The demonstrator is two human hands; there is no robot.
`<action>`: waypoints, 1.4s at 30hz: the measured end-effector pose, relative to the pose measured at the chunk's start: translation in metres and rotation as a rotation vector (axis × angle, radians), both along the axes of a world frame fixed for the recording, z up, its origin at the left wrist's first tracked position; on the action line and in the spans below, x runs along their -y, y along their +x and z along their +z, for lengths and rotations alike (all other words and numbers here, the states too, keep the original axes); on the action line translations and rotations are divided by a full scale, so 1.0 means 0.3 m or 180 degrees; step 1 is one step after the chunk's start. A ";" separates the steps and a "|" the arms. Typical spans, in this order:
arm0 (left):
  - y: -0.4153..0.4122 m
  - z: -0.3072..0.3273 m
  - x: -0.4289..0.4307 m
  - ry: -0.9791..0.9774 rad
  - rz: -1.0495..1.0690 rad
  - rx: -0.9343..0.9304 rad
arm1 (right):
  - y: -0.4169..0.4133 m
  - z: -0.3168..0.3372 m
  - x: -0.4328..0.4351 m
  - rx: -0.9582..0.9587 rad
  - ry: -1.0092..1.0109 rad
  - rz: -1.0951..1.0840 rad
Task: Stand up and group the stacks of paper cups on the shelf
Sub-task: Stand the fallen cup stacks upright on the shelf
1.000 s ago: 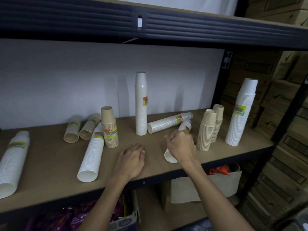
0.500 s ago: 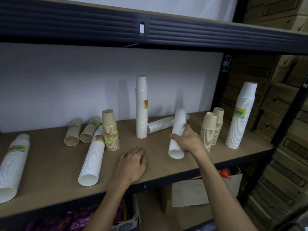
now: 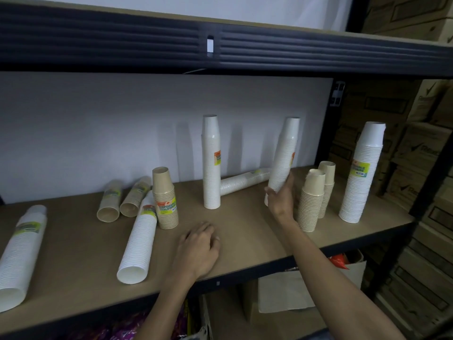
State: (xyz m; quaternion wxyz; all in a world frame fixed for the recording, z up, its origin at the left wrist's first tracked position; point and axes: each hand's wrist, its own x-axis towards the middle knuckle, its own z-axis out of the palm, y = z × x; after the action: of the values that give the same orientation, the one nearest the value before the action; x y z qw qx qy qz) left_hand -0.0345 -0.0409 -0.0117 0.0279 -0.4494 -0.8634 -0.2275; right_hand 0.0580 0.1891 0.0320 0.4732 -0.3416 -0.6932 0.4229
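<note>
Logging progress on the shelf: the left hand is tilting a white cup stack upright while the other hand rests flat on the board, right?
Not quite: the head view shows the right hand tilting the white cup stack upright, gripping it near its base. The left hand is the one resting flat on the board.

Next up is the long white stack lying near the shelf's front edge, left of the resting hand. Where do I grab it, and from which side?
Grip the long white stack around its middle, coming down from above. It lies flat, open mouth toward the shelf front and closed end back against the tan upright stack. The left hand rests just beside it; swing the closed end up.
</note>
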 end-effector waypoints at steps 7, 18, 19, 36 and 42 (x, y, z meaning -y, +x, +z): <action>0.007 0.008 0.000 0.0009 0.0057 0.0036 | -0.008 -0.033 -0.016 -0.0032 -0.0039 0.0050; 0.007 0.016 0.000 -0.0025 0.0073 0.0076 | 0.033 -0.064 0.094 0.0586 -0.0406 -0.0288; 0.006 0.016 0.000 -0.0018 0.0072 0.0084 | 0.044 -0.070 0.138 0.0588 -0.0295 -0.0355; 0.012 0.021 -0.005 -0.0043 0.0112 0.0013 | -0.121 -0.041 0.142 0.1711 0.1284 0.0922; 0.006 0.017 -0.004 -0.0087 0.0103 -0.0021 | 0.002 -0.022 0.272 0.1351 0.1193 0.0523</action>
State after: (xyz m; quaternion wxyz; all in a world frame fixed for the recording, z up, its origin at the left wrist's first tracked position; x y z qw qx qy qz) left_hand -0.0326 -0.0397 -0.0066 0.0283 -0.4365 -0.8735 -0.2137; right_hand 0.0584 0.1075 0.0254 0.3367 -0.2717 -0.8681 0.2434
